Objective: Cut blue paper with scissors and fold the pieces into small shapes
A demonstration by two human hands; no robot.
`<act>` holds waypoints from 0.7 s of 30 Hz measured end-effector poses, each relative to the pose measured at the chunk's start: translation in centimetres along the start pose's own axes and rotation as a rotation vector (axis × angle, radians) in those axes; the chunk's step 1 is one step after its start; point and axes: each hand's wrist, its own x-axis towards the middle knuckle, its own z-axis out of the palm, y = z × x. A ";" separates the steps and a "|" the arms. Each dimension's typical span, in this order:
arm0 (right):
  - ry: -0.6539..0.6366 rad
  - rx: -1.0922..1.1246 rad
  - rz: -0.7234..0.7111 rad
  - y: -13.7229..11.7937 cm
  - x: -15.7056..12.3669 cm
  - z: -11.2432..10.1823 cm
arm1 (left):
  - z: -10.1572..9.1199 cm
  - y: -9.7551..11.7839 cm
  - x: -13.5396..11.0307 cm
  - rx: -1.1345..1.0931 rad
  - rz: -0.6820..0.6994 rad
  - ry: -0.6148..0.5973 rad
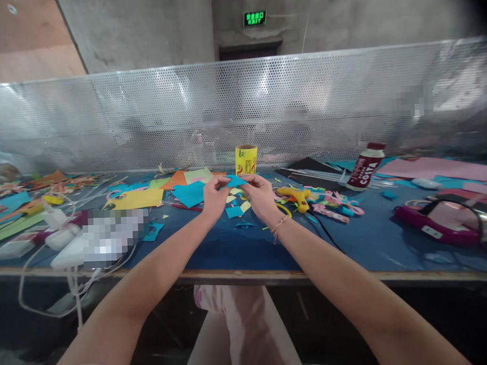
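Blue folded paper [236,180] sits between the two hands in the head view, raised above the middle of the worktop [238,257]. The left hand [215,195] pinches its left end between thumb and fingers, and the right hand [260,193] grips its right end the same way, so the paper bridges the narrow gap between the fingertips. Both forearms reach in from the near side, and a braided bracelet [280,227] circles the right wrist.

Just beyond the paper, a yellow tube [246,160] stands upright. Below the hands lie small scraps, among them a blue square [234,212] and, nearer, a curled blue scrap [244,225]. Left of the left hand, a larger blue sheet [192,194] lies near a yellow sheet [138,199].

Right of the right hand, a yellow glue gun [299,196] lies beside a heap of pink and blue scraps [334,200], its black cord running toward the near edge. Farther right, a dark red bottle [365,167] leans to the right, with a pink sheet [438,167] beyond it and a purple power strip [418,224] nearer. Along the far side runs a perforated metal screen [165,116].
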 end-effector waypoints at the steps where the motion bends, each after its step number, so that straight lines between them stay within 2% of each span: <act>1: -0.003 -0.008 -0.002 -0.1 0.0 0.0 | -0.1 0.0 0.1 0.014 -0.006 0.006; 7: -0.017 -0.003 -0.002 -0.4 0.0 -0.1 | -0.4 0.0 0.4 0.100 -0.031 0.019; 15: 0.019 0.065 0.170 -0.4 0.1 0.0 | -0.3 0.4 0.3 0.094 -0.007 0.006; 21: 0.058 0.093 0.273 -1.0 -0.1 0.1 | -0.4 0.0 0.6 0.099 -0.061 -0.061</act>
